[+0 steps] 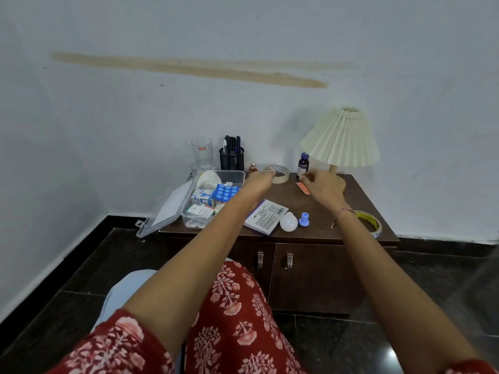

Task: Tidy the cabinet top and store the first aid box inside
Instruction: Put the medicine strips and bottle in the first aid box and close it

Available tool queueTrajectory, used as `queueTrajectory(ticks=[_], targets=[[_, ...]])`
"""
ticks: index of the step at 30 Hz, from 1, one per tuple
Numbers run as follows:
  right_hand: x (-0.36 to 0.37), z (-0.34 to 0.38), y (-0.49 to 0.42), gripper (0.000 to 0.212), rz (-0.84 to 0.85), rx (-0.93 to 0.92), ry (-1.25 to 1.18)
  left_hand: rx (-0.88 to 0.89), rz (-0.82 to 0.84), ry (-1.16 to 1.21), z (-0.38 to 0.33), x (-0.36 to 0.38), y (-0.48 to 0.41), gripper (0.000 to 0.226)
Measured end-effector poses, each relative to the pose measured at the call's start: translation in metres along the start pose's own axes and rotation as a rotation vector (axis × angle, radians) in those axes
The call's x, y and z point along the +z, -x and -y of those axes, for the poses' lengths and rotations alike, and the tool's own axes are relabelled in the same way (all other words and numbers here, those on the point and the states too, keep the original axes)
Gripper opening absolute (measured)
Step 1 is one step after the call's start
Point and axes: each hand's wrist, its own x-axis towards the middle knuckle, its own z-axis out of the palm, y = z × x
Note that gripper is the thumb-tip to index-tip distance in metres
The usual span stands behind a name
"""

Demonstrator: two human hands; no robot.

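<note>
The clear plastic first aid box (235, 174) stands on the left of the dark cabinet top (359, 201). Its lid (167, 209) hangs open over the left edge, and blister packs and small cartons lie inside. My left hand (259, 182) reaches past the box, and its fingertips touch the near rim of a masking tape roll (282, 176). My right hand (321, 187) hovers with loosely bent fingers over an orange pill strip (302, 188), next to a purple bottle (303, 164). It holds nothing.
A glass (202, 152), pen holder (231, 157), small brown vial (252, 168) and pleated lamp (341, 139) line the back wall. Near the front edge lie a white carton (266, 215), a bulb (288, 222), a blue cap (304, 219) and clear tape (371, 225). The cabinet doors (318, 276) are closed.
</note>
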Motion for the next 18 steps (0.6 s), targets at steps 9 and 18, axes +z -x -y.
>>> queueTrajectory(ticks=[9, 18], targets=[[0.037, -0.062, -0.064, 0.028, 0.134, 0.249, -0.162, -0.147, 0.093, 0.269, 0.001, 0.049, -0.059, 0.054], [0.068, -0.081, -0.103, 0.029, 0.215, 0.377, -0.228, -0.229, 0.204, 0.495, 0.002, 0.097, -0.105, 0.029]])
